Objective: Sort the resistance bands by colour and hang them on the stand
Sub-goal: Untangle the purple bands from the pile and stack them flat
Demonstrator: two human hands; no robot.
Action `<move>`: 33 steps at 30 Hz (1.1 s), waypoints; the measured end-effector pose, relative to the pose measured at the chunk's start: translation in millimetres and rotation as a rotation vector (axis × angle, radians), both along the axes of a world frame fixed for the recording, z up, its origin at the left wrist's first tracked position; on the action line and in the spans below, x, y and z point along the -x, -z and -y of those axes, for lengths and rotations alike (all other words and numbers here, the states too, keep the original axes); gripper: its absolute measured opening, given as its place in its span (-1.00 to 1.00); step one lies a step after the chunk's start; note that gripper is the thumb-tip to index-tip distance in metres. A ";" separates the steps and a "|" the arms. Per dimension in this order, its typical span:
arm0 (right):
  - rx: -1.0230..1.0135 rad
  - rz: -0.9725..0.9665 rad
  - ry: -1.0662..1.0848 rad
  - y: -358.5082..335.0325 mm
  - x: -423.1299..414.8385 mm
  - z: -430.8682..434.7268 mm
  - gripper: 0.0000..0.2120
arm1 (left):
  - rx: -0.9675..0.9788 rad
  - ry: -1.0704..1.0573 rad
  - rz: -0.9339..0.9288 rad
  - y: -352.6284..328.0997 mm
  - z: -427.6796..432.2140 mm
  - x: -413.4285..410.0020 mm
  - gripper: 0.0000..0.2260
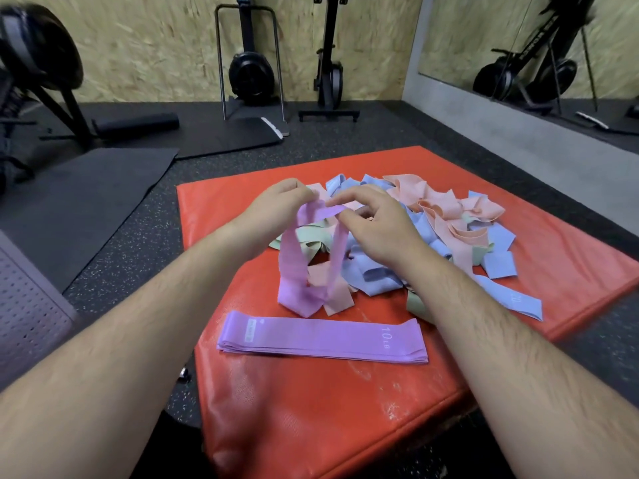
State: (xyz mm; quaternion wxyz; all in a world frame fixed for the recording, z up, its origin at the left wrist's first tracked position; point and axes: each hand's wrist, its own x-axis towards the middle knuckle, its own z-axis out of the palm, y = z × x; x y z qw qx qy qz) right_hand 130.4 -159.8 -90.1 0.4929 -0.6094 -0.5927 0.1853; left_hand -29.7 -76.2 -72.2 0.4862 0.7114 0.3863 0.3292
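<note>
A purple resistance band (294, 267) hangs as a loop over the red mat (311, 409). My left hand (276, 205) pinches its top on the left, and my right hand (373, 223) pinches it on the right. Its lower end rests on the mat. In front of it lies a flat stack of purple bands (321, 337) marked 10 LB. Behind my hands sits a tangled heap of blue, peach and pale green bands (442, 229). No stand is in view.
The red mat lies on a black rubber floor. Dark floor mats (90, 188) lie to the left, with exercise machines (252, 63) along the wooden wall. A mirror (536, 46) lines the right wall. A grey perforated surface (27, 312) is at the near left.
</note>
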 end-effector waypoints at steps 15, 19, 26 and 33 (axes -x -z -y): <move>0.197 -0.367 -0.115 -21.5 1.7 0.6 -0.73 | -0.054 0.180 -0.022 -5.1 -1.7 22.9 -0.76; 0.160 -0.388 -0.114 -23.1 1.8 -1.4 -0.87 | 0.025 0.200 0.111 -8.2 -2.4 22.1 -0.82; 0.145 -0.476 -0.109 -20.6 -7.3 -7.8 -0.82 | 0.121 0.220 0.255 -9.6 -4.1 21.5 -0.86; 0.091 -0.464 -0.107 -24.2 -2.0 -9.2 -0.84 | 0.198 0.290 0.335 -15.6 4.3 19.6 -0.81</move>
